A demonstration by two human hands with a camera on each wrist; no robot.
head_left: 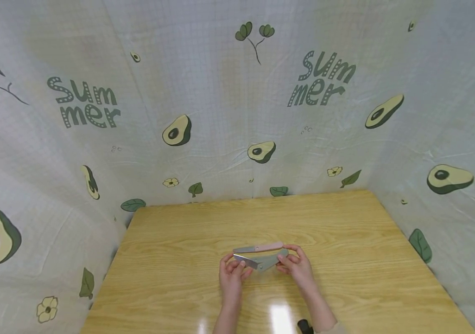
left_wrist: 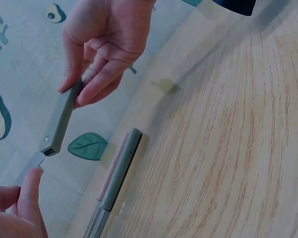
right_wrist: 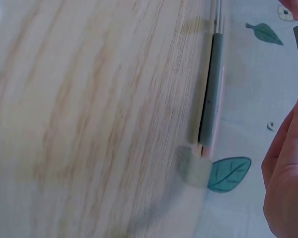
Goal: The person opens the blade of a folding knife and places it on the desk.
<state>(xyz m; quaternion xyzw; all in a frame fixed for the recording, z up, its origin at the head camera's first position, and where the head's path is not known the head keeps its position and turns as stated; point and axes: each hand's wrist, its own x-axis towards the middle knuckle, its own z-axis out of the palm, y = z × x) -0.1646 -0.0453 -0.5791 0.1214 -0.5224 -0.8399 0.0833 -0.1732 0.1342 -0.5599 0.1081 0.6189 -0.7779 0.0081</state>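
A folding knife with a grey-green handle [left_wrist: 63, 119] is held between both hands, raised above the table. Its blade [head_left: 245, 260] stands at an angle to the handle, partly unfolded. My left hand [head_left: 231, 274] pinches the blade between thumb and fingers. At the far end of the handle, my right hand [head_left: 300, 269] grips it with thumb and fingertips. Just beyond, two more knives lie side by side with blades pointing left: a pink-handled knife [head_left: 269, 247] and a grey-green-handled knife [right_wrist: 213, 94]. The held knife partly covers the green one in the head view.
The wooden table [head_left: 170, 260] runs back to a curtain [head_left: 220, 93] printed with avocados, leaves and lettering, which also hangs on both sides. A small black object [head_left: 305, 326] shows beside the right forearm at the front.
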